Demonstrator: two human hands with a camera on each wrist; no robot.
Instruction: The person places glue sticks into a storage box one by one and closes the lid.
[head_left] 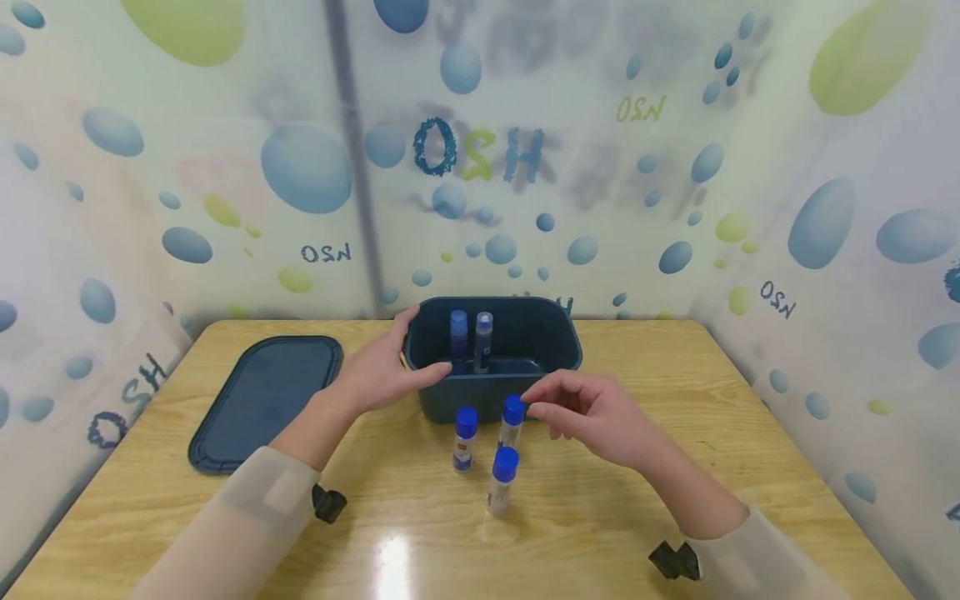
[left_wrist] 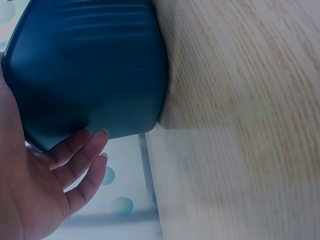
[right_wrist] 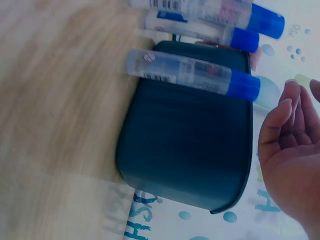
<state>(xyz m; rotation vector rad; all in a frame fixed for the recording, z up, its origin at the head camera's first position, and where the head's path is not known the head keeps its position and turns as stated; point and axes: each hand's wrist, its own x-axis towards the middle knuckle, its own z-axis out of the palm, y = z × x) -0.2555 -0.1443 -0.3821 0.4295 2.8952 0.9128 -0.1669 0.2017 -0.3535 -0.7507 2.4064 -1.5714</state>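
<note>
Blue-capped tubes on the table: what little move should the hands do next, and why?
Perhaps the right hand should pinch the nearest tube by its blue cap: the fingertips are right beside that cap, and two tubes are already inside the bin.

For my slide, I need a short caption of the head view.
Left hand on a dark bin with two tubes inside; right hand near three blue-capped tubes standing on the table.

Backwards "H2O" stood in large letters (head_left: 477,156) on the patterned wall (head_left: 525,275) — with smaller lettering (head_left: 326,253) like "N2O" nearby — while a blue-capped tube (right_wrist: 195,75) bore a barcode (right_wrist: 157,77) and a round crossed-out sign (right_wrist: 149,56), its finer print too blurred to read.
</note>
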